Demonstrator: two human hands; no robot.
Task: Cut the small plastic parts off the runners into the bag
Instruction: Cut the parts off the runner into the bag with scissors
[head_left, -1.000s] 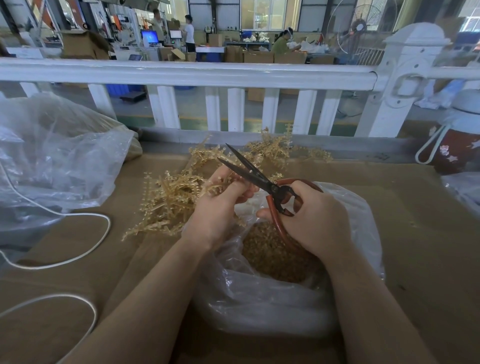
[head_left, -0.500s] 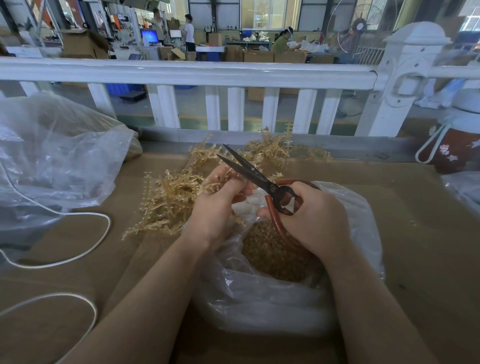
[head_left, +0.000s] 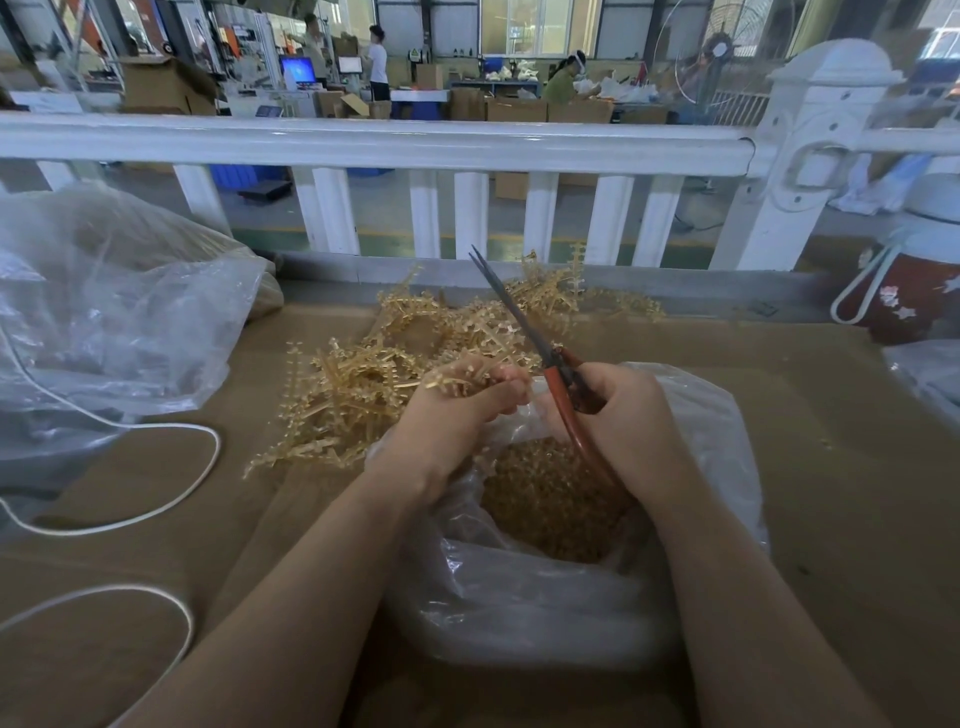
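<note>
At frame centre, the left hand (head_left: 457, 410) pinches a light, brittle-looking amber runner (head_left: 467, 375) by its spine while the right hand (head_left: 623, 415) grips closed red-handled scissors (head_left: 540, 348) above the clear bag (head_left: 545, 597).

The right hand (head_left: 631, 423) covers most of the red handles of the scissors (head_left: 524, 325). The left hand (head_left: 457, 415) hides part of its runner (head_left: 457, 378). The big bag (head_left: 104, 312) and white cord (head_left: 130, 519) run off the left edge. The far workers look blurry.
</note>
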